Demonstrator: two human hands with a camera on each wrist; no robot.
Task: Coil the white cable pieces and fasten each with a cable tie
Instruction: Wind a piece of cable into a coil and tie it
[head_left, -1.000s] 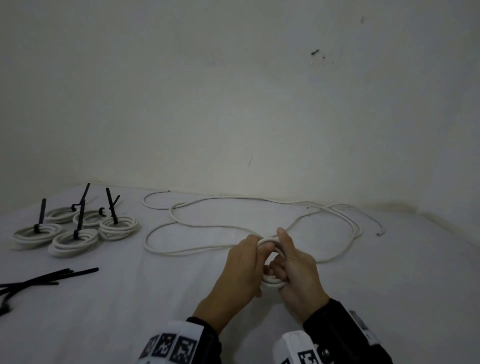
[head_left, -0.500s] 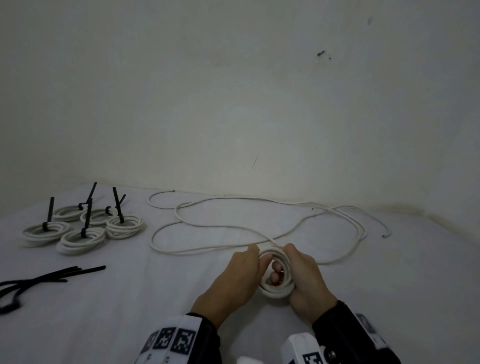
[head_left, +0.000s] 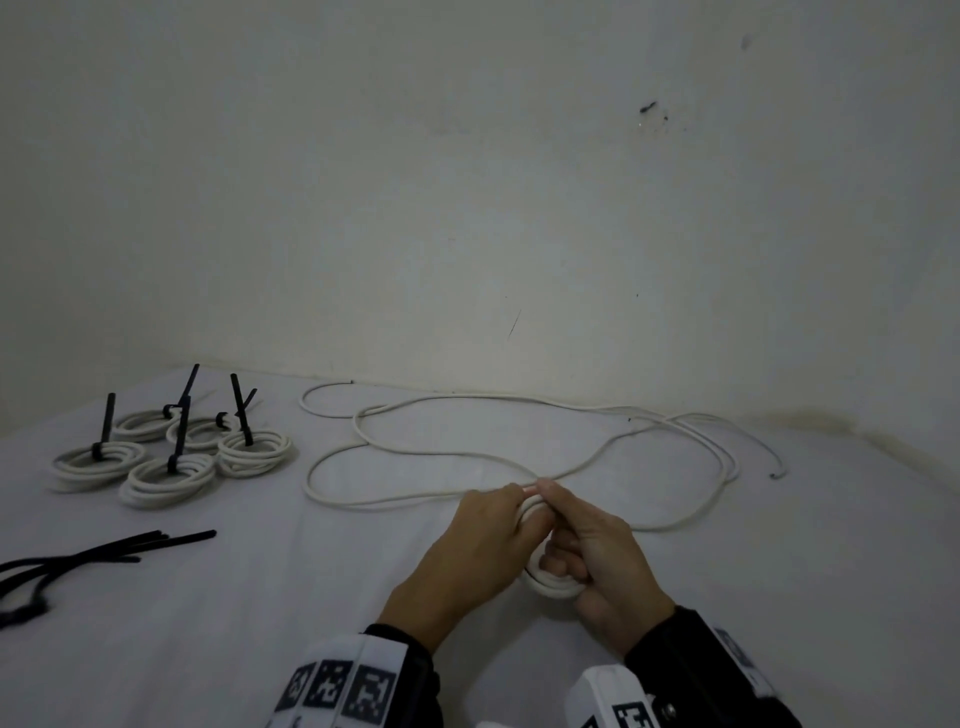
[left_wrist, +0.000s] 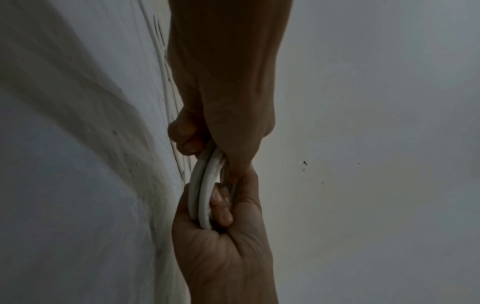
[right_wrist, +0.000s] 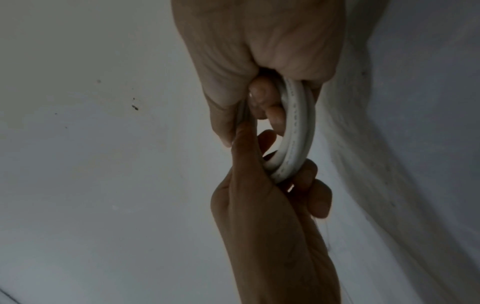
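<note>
A small coil of white cable (head_left: 553, 590) stands on edge just above the bed sheet, held between both hands. My left hand (head_left: 483, 540) grips its left side, with the fingertips up at the top of the coil. My right hand (head_left: 602, 561) has its fingers curled through the ring and its thumb raised at the top. The rest of the cable (head_left: 441, 457) trails away from the hands in wide loose loops toward the wall. Both wrist views show the coil (left_wrist: 205, 197) (right_wrist: 296, 131) as two or three turns clamped between the two hands.
Several finished white coils (head_left: 166, 457), each with an upright black tie, lie at the back left. A bunch of loose black cable ties (head_left: 104, 551) lies at the left edge. The wall (head_left: 467, 208) rises right behind the white bed sheet (head_left: 260, 623).
The hands have closed tighter over the coil, hiding more of it than half a second ago. The two thumbs now meet at its top.
</note>
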